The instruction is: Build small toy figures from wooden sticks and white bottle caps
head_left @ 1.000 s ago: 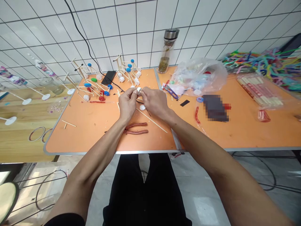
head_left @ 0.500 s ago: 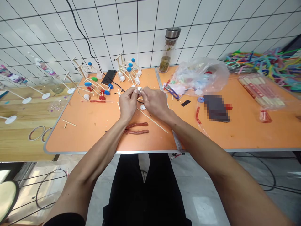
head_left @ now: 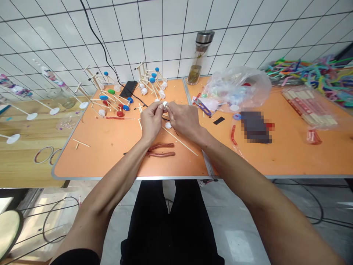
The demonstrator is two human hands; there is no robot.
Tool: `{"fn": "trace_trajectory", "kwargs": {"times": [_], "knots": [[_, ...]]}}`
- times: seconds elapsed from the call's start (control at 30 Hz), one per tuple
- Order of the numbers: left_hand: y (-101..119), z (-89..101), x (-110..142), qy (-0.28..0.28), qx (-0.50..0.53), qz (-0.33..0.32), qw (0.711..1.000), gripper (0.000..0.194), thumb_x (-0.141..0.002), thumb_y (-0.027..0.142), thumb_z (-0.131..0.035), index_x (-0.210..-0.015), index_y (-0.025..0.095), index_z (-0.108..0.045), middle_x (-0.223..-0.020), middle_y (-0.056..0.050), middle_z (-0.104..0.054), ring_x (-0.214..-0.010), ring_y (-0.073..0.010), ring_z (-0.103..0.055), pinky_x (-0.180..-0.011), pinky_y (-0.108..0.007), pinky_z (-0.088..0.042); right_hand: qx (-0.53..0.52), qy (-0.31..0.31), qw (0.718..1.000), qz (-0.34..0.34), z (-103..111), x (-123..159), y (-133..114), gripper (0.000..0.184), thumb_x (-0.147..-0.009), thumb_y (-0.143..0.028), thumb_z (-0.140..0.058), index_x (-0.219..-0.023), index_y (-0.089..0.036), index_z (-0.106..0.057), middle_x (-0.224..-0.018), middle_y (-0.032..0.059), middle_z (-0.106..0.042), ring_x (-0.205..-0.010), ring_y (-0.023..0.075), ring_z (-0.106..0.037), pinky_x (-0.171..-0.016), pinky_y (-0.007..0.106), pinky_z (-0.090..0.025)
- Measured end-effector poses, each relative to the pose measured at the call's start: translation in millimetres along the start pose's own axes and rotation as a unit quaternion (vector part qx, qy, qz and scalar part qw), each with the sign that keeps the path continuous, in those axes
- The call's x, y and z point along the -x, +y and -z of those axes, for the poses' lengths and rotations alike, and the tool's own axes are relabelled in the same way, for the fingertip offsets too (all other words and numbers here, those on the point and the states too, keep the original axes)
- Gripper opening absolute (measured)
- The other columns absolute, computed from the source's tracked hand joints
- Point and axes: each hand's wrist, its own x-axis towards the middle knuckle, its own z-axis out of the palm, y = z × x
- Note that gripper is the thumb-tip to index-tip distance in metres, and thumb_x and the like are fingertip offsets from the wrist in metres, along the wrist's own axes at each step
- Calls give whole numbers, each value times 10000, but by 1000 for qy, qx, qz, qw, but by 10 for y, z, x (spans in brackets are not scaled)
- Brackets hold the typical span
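Between my two hands is a small white bottle cap, partly hidden by the fingers. My left hand pinches it from the left, thumb on top. My right hand is closed at its right side; whether those fingers hold anything else is hidden. Just below the hands another white cap lies on the orange table. A thin wooden stick slants away under the right hand. Red-handled pliers rest beside my left forearm.
Stick-and-cap models stand at the back left near a black phone. A glass tea bottle is by the wall. Right of it are a plastic bag, purple-handled scissors, packed sticks and colourful strips.
Both hands keep their grip on the white cap, with hardly any movement of the fingers. The whole view has shifted very slightly.
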Motion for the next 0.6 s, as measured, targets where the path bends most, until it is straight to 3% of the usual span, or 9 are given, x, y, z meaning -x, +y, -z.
{"fn": "trace_trajectory", "kwargs": {"times": [0.07,0.1,0.23,0.27,0.3,0.37,0.47,0.53,0.6], "knots": [[26,5,7,3,4,-19,1000,263,-1087,390,-647,-1097,225,-851,-1007,-53,-845,-956,-212,-799,-936,-335,-629,-160,16,986,-44,3,-36,-1,289,-1080,-354,-544,-896,-203,-708,-812,84,-721,-775,241,-626,-710,335,-366],[41,8,11,6,-1,-28,1000,256,-1086,382,-650,-1096,226,-853,-998,-51,-841,-949,-212,-793,-930,-333,-625,-267,8,960,-81,7,-60,3,284,-1047,-366,-589,-819,-214,-666,-729,44,-650,-695,203,-562,-665,318,-358],[81,15,20,12,-37,-50,998,248,-1087,354,-643,-1100,227,-855,-965,-39,-831,-907,-201,-773,-912,-324,-609,-590,-132,760,-237,38,-132,21,185,-840,-283,-694,-738,-254,-542,-543,-120,-251,-510,107,-134,-494,277,-171],[83,15,21,13,-45,-52,998,249,-1089,350,-639,-1104,226,-854,-962,-38,-830,-901,-201,-773,-912,-324,-607,-613,-154,732,-255,41,-136,20,166,-822,-269,-685,-745,-257,-538,-541,-135,-211,-516,105,-86,-487,279,-137],[83,14,21,14,-52,-53,997,250,-1091,350,-636,-1107,227,-853,-960,-37,-829,-900,-202,-773,-913,-326,-607,-616,-155,728,-258,39,-135,16,145,-827,-263,-669,-753,-254,-544,-543,-137,-204,-518,106,-80,-489,282,-129],[73,11,22,15,-56,-51,997,253,-1095,356,-631,-1103,228,-850,-969,-40,-832,-914,-209,-778,-917,-332,-610,-557,-103,795,-218,22,-116,1,149,-891,-270,-632,-760,-240,-569,-555,-109,-273,-514,114,-170,-517,286,-175],[45,0,25,16,-31,-33,999,250,-1090,363,-637,-1092,233,-850,-996,-45,-844,-933,-218,-794,-932,-343,-622,-295,8,952,-82,-17,-54,-15,251,-1025,-309,-565,-812,-205,-650,-666,6,-567,-629,167,-466,-631,313,-288],[27,-10,28,11,-4,-15,1000,246,-1082,366,-645,-1084,236,-853,-993,-44,-848,-944,-221,-804,-946,-348,-627,-89,23,996,-12,-31,-4,-15,264,-1072,-297,-518,-962,-182,-728,-834,93,-742,-750,228,-601,-693,342,-302],[19,-19,32,5,13,2,1000,244,-1074,380,-657,-1074,239,-856,-978,-41,-847,-960,-225,-807,-959,-353,-629,38,-1,999,16,-31,30,-7,278,-1076,-255,-498,-1141,-170,-754,-952,140,-812,-805,272,-663,-711,358,-297]]}}
